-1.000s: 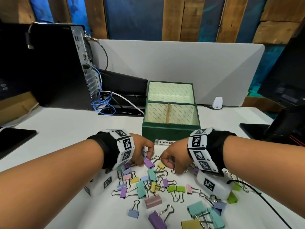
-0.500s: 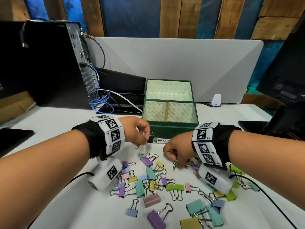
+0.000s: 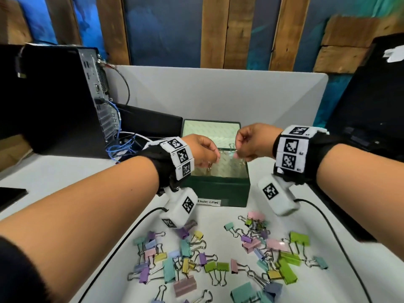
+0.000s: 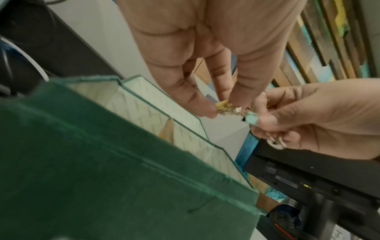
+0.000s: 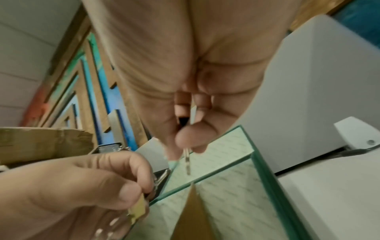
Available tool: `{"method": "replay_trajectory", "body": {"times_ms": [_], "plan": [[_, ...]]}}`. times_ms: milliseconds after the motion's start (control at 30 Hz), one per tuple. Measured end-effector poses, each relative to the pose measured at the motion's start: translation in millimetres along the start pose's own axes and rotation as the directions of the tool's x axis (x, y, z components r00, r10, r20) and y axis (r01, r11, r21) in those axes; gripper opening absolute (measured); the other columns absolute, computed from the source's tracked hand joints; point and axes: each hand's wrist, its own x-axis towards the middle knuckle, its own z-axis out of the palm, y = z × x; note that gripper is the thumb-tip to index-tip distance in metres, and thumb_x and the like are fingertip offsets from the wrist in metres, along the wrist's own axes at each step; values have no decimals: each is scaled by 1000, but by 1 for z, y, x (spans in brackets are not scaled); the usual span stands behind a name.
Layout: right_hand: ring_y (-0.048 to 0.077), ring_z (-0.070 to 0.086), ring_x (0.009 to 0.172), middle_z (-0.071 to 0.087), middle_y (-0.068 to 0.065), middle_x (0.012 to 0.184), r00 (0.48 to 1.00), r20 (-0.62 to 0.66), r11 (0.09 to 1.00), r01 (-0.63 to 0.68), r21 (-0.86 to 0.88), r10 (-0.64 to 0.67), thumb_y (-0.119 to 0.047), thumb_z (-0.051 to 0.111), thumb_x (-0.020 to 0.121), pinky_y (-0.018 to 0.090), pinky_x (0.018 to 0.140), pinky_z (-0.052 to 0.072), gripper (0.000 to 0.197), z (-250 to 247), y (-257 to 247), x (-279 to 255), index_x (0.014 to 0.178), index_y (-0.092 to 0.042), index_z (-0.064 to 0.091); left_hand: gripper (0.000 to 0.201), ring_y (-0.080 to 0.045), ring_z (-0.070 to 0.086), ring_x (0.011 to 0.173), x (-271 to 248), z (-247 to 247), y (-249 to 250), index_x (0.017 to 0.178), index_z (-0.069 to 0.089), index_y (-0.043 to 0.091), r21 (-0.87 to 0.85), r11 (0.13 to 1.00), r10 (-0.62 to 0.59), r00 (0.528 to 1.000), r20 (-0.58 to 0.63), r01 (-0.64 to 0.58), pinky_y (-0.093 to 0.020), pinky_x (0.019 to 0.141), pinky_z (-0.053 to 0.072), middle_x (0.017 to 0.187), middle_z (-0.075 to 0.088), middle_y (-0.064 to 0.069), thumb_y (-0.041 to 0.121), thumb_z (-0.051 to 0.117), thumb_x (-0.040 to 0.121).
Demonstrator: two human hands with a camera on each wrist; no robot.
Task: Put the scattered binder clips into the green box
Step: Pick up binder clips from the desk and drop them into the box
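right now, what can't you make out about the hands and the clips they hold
- Left hand: its yellow clip is mostly covered by fingertips in the left wrist view.
- Right hand: its clip's colour is unclear across views.
- Green box: the floor under both hands is hidden in the head view.

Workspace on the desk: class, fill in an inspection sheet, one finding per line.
Surface: white desk.
Job's things: green box, open, standing behind the pile; many coloured binder clips scattered in front of it.
Clutter: nothing seen.
Hands: left hand pinches a yellow clip above the box; right hand pinches a mint clip beside it.
Cables: black leads cross the desk from the wrist units; blue cables by the computer tower.
Surroundings: grey divider, wood-plank wall.
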Motion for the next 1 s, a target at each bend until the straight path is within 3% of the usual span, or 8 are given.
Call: {"method": "replay_trajectory", "body": {"times_ms": [133, 333, 433, 533, 600, 767, 867, 1000], "plan": [[19, 65, 76, 66, 4, 76, 992, -87, 994, -88, 65, 94, -4, 71, 79, 37, 90, 55, 19, 8, 8, 12, 67, -17, 63, 14, -3, 56, 50, 9, 12, -2, 70, 68, 12, -54, 998, -10, 999, -43, 7, -13, 50, 51, 63, 63, 1, 1, 67, 78], [21, 62, 93, 65, 6, 95, 997, -24, 996, -74, 48, 76, 4, 60, 83, 41, 97, 50, 24, 17, 16, 9, 80, -19, 67, 9, -9, 61, 84, 14, 12, -10, 92, 68, 15, -130, 991, 5, 995, -96, -17, -18, 75, 53, 84, 63, 2, 13, 67, 83], [18, 65, 92, 67, -1, 93, 999, -48, 999, -12, -31, 10, -1, 60, 84, 35, 95, 52, 23, 16, 13, -7, 91, -22, 69, 9, -8, 61, 84, 3, -1, -14, 93, 67, 17, -82, 996, 21, 996, -87, -28, -19, 75, 55, 87, 63, 2, 16, 66, 84], [12, 63, 72, 63, -6, 79, 991, 135, 1000, 19, -11, -18, -4, 61, 85, 28, 80, 56, 19, 21, 6, -29, 87, -21, 66, 8, -9, 60, 74, -19, -19, -17, 89, 65, 17, -25, 1000, -8, 999, 34, 9, -20, 68, 57, 81, 60, 1, 12, 66, 83], [11, 63, 72, 64, -5, 78, 942, 335, 994, 32, -107, 5, -6, 63, 85, 25, 75, 57, 16, 29, 3, -40, 89, -21, 66, 15, -9, 60, 70, -35, -29, -23, 95, 65, 18, 157, 986, -77, 989, 123, 58, -18, 61, 56, 82, 60, -2, 12, 67, 82], [13, 63, 77, 63, -6, 97, 840, 520, 839, 167, -518, 154, -22, 68, 83, 26, 79, 53, 33, 58, -2, -53, 114, -29, 59, 35, -12, 57, 66, -70, -36, -47, 107, 61, 33, 703, 699, -352, 919, 176, 133, -18, 61, 50, 99, 70, -2, 22, 73, 76], [17, 64, 97, 61, -5, 115, 813, 544, 710, 257, -656, 209, -35, 73, 77, 28, 83, 51, 53, 70, -2, -57, 124, -38, 49, 49, -9, 52, 53, -82, -37, -64, 117, 54, 34, 787, 608, -401, 896, 193, 103, -15, 52, 45, 110, 65, -2, 25, 75, 73], [16, 62, 100, 60, -5, 118, 801, 540, 686, 243, -686, 257, -32, 76, 72, 26, 76, 50, 62, 82, 0, -62, 125, -38, 46, 70, -7, 52, 51, -88, -38, -75, 127, 43, 42, 827, 560, -420, 880, 224, 56, -15, 51, 47, 116, 56, 2, 30, 79, 68]]}}
